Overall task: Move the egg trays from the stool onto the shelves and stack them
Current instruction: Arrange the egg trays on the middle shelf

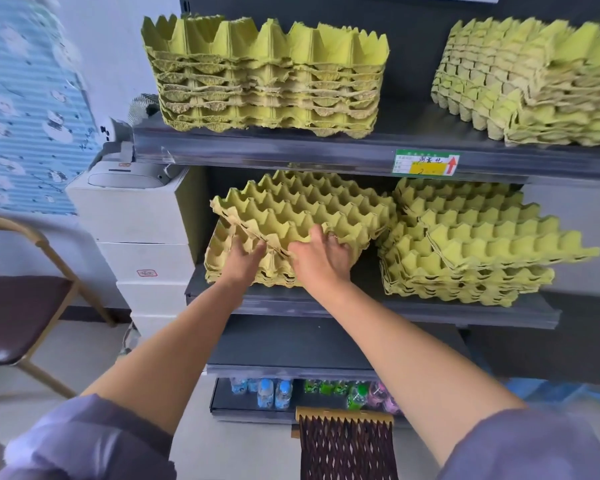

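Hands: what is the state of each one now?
Left hand: grips the tilted egg tray at its front edge.
Right hand: grips the same tray, fingers on top.

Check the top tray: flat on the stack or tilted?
Tilted: tray rides above the stack at left; left hand and right hand hold it.
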Demonstrator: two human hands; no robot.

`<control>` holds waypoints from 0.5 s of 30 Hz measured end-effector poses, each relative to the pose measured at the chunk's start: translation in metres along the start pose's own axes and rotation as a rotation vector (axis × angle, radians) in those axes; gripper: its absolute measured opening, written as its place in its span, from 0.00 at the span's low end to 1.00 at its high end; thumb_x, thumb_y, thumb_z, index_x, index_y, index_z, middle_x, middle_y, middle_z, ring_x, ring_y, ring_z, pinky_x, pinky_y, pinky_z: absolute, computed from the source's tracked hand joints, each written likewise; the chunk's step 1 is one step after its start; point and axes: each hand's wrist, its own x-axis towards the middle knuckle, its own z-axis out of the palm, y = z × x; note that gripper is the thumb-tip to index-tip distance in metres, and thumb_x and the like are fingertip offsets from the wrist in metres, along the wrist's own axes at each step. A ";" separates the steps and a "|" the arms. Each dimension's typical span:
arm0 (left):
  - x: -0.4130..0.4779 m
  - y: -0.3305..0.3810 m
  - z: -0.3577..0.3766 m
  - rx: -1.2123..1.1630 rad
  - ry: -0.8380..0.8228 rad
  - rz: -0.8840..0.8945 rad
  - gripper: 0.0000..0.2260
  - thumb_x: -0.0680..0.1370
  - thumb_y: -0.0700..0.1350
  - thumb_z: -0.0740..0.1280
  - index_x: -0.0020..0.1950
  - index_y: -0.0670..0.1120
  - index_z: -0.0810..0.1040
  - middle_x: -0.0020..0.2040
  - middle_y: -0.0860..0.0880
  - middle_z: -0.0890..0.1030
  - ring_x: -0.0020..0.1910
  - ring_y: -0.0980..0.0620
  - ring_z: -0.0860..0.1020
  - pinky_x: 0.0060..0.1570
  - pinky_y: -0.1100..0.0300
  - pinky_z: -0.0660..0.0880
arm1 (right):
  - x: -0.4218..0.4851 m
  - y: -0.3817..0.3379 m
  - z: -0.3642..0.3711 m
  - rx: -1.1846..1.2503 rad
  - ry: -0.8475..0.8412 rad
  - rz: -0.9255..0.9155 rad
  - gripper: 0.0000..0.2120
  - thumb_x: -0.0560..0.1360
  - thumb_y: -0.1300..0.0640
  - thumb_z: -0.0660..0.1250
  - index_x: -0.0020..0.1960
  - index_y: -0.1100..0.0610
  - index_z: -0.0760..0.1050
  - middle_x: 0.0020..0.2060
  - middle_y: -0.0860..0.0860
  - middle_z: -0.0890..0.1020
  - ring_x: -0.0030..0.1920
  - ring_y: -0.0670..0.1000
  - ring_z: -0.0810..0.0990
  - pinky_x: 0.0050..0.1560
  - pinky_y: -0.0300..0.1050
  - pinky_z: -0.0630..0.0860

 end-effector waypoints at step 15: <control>0.039 0.033 -0.038 -0.284 0.019 -0.170 0.06 0.78 0.33 0.59 0.44 0.41 0.70 0.35 0.43 0.73 0.29 0.45 0.75 0.32 0.53 0.76 | 0.026 -0.059 -0.003 -0.021 0.011 -0.213 0.14 0.78 0.47 0.63 0.62 0.46 0.73 0.64 0.55 0.67 0.60 0.60 0.71 0.57 0.54 0.68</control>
